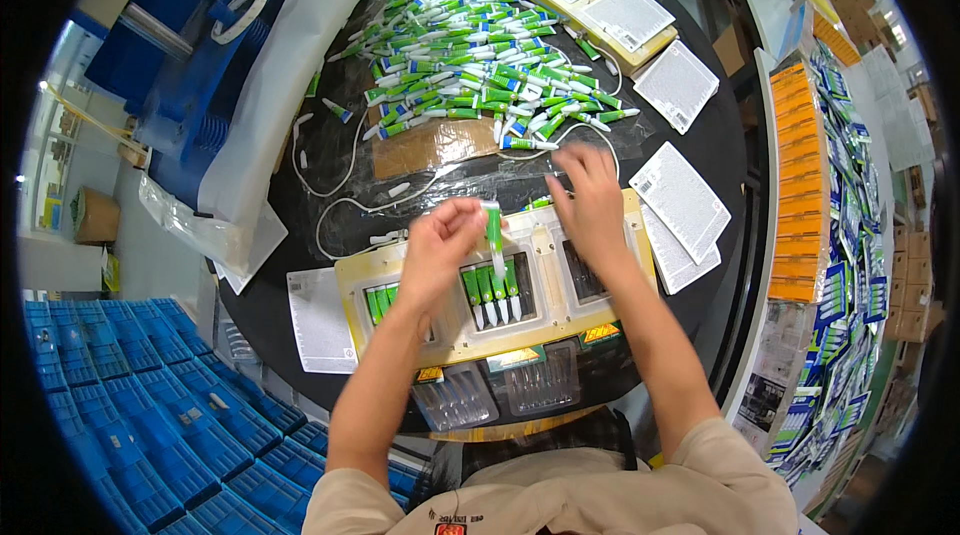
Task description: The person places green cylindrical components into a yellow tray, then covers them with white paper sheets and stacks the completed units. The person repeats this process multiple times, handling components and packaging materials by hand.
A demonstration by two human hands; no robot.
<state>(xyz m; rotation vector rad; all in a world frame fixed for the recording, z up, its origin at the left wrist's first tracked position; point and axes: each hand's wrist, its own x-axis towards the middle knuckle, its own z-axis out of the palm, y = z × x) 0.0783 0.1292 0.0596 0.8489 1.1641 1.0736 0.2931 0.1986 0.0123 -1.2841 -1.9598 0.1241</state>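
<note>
My left hand [446, 247] pinches a small green and white glue-like tube [493, 232] by its flat end, its white cap pointing down. Below it lies a yellow frame [452, 343] holding clear plastic blister trays. Several tubes [486, 297] stand side by side in the middle tray, and more green tubes [378, 303] sit in the left one, partly behind my left wrist. My right hand [592, 203], fingers apart and slightly blurred, hovers above the frame's far right side, near the closest edge of a big tube pile [470, 55]. Nothing shows in it.
Printed cards [680, 197] lie right of the frame, another card [322, 320] left. A cardboard piece [435, 147] and white cable [352, 200] lie before the pile. Clear blisters [455, 397] rest at the near edge. Blue crates [130, 405] stand left; orange boxes [797, 185] stand right.
</note>
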